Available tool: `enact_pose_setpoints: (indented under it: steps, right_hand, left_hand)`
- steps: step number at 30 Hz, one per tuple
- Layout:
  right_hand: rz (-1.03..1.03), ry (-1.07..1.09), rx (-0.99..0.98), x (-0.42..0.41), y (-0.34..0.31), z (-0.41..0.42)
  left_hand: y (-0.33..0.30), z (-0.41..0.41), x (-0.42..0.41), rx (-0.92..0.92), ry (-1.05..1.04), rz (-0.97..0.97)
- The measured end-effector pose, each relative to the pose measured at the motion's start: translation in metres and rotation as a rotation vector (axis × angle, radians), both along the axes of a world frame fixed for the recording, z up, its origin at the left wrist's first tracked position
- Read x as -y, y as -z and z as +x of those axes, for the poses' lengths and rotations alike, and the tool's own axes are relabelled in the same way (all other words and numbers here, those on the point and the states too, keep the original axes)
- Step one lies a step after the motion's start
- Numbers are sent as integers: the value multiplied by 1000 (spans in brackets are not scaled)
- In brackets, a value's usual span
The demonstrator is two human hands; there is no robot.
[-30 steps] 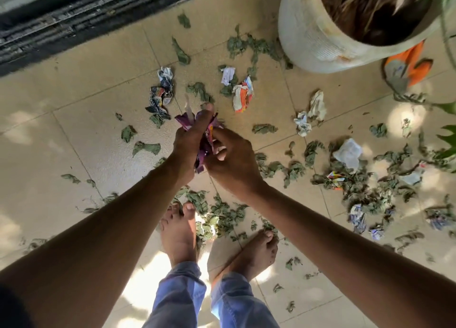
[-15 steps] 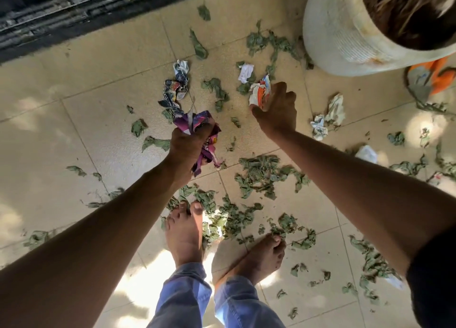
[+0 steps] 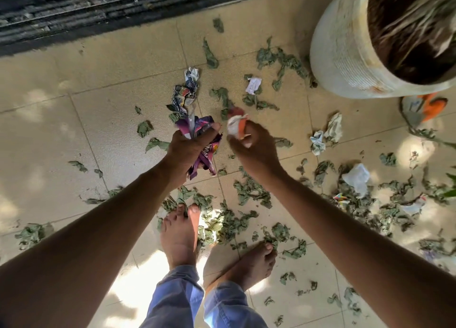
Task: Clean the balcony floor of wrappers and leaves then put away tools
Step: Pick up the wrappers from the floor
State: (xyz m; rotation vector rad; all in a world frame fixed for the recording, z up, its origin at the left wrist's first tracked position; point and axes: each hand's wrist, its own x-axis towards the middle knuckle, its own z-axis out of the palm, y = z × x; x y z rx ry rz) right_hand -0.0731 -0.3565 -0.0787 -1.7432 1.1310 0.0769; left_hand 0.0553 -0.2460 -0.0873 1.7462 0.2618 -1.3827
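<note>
The left hand [image 3: 190, 146] grips a crumpled purple wrapper [image 3: 204, 152] whose yellow lettering is too creased to read. Just beside it, the right hand [image 3: 251, 150] pinches a white-and-orange wrapper [image 3: 235, 126], its print illegible. Both are above the tiled floor [image 3: 98, 100], strewn with leaves [image 3: 249, 192].
</note>
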Motion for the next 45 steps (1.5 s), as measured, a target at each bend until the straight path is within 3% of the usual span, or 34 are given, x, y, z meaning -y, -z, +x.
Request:
enact_pose_setpoints:
  steps: [5,9,13,16,19,22,27,34,39,45]
  right_hand:
    - [48,-283,-82,-23,-24,23]
    - [-113,-710,-433,-6,-25,35]
    - [-91,-812,-542,9,-21,43]
    - [-57,-594,-464,31,-5,43]
    - [-325,-315,-363,64,21,44]
    - [-548,-280,-400,101,47,48]
    - [-502,-322,-431,118,79,50]
    - [-646,-215,-310,112,76,42]
    - [-411,80,95,83,30,30]
    - [116,207,204,36,-26,19]
  left_hand:
    - [-14,7,10,-19,92,-235]
    - [-5,16,4,102,129,-146]
    - [-2,11,9,139,98,-79]
    - [-1,11,13,99,-67,-18]
    - [-1,10,11,87,-127,-21]
    - [-1,9,2,73,-105,-32]
    - [11,11,-19,61,-68,-34]
    - [10,3,-30,-42,-129,-77]
    - [5,9,-37,-133,-281,-86]
    - [-3,17,-38,-176,-288,-113]
